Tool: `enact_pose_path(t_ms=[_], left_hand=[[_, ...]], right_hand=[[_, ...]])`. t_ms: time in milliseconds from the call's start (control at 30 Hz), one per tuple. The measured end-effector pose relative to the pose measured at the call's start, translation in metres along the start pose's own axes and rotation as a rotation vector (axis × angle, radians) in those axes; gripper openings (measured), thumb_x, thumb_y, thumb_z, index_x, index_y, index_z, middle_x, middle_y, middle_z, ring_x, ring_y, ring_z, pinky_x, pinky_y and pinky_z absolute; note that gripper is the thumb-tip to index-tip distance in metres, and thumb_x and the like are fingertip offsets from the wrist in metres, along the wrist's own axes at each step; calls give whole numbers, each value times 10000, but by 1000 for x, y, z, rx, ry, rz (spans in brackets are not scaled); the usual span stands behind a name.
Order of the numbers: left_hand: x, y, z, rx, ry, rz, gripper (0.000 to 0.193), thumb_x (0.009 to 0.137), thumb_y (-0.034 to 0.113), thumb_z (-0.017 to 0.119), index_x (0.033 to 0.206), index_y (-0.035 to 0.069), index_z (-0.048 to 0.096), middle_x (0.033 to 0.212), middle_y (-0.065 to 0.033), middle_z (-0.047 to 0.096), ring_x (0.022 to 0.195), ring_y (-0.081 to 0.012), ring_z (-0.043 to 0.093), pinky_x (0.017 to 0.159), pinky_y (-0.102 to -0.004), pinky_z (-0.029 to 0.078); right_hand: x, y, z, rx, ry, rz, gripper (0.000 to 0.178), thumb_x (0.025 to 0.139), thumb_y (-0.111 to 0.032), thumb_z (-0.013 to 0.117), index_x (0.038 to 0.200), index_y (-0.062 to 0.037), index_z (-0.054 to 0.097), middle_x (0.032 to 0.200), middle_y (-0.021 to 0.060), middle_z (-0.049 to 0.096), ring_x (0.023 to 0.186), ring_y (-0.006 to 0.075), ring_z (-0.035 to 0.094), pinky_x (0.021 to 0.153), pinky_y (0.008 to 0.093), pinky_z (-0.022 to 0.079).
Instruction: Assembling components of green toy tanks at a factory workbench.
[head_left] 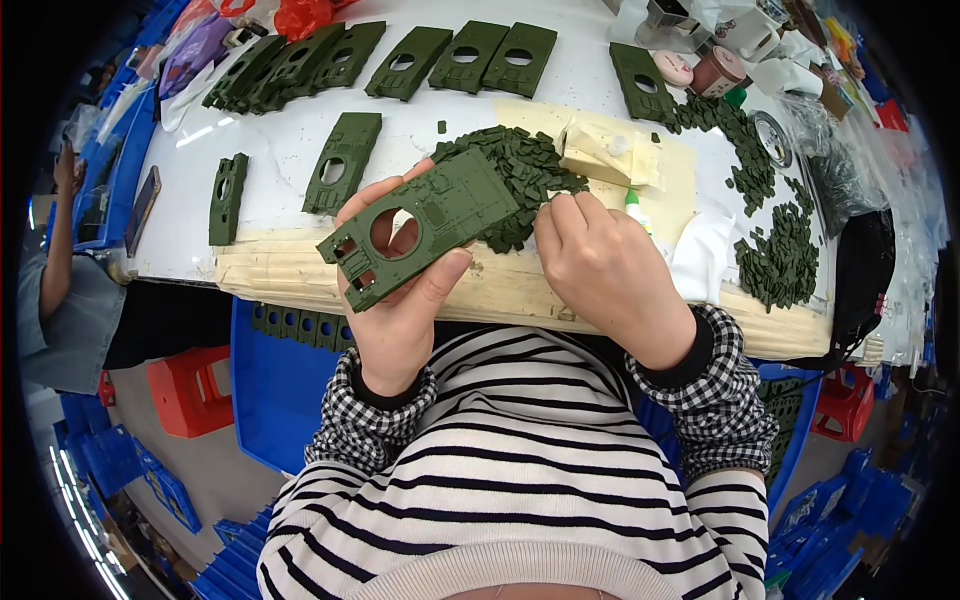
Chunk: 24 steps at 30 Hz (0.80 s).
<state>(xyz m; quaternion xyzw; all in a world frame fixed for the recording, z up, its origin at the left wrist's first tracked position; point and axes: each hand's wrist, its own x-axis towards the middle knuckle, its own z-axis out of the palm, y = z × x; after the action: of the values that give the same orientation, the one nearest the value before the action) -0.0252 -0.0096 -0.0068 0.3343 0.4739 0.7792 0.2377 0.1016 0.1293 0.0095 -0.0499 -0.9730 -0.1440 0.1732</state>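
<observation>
My left hand (395, 335) grips a dark green plastic model tank hull (470, 200) over the table's near edge, fingers beneath and thumb along its near side. The hull is tilted, with a large round hole through which my fingers show and small square openings at its left end. My right hand (605, 265) is closed in a pinch just right of the hull, apart from it; whatever the fingertips hold is hidden. Behind the hull lies a heap of small green plastic pieces (535, 165). A small bottle with a green cap (632, 197) is beside my right hand's knuckles.
More green hulls (470, 55) line the table's far side; one hull (343, 160) and a narrower one (228, 198) lie at left. Further small pieces (780, 260) are heaped at right, near a white cloth (702, 255). Blue trays (270, 400) sit below the table edge. Another person's arm (60, 230) shows far left.
</observation>
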Motion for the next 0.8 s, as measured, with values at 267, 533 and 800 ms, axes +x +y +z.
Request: enact_pose_path(t_ms=[267, 533, 800], left_hand=[[3, -2, 16, 94, 87, -3, 599, 798, -78, 670, 1291, 3, 339, 1323, -176, 439, 1011, -179, 592, 768, -246, 540], [4, 1, 19, 76, 94, -40, 596, 797, -81, 669, 1285, 12, 340, 1313, -157, 458, 884, -126, 602, 637, -204, 514], [4, 3, 20, 27, 113, -51, 599, 796, -75, 673, 1285, 12, 337, 1301, -161, 463, 867, -133, 609, 659, -219, 531]], right_hand=[[1, 8, 3, 126, 45, 58, 50, 668, -66, 582, 676, -46, 537, 692, 39, 476, 681, 153, 547, 523, 258, 481], [-8, 10, -12, 480, 6, 172, 115, 714, -37, 604, 828, -17, 601, 782, 74, 550, 773, 223, 588, 642, 316, 505], [-7, 8, -8, 349, -16, 87, 64, 697, -40, 582, 758, -23, 571, 748, 71, 527, 752, 202, 580, 602, 303, 507]])
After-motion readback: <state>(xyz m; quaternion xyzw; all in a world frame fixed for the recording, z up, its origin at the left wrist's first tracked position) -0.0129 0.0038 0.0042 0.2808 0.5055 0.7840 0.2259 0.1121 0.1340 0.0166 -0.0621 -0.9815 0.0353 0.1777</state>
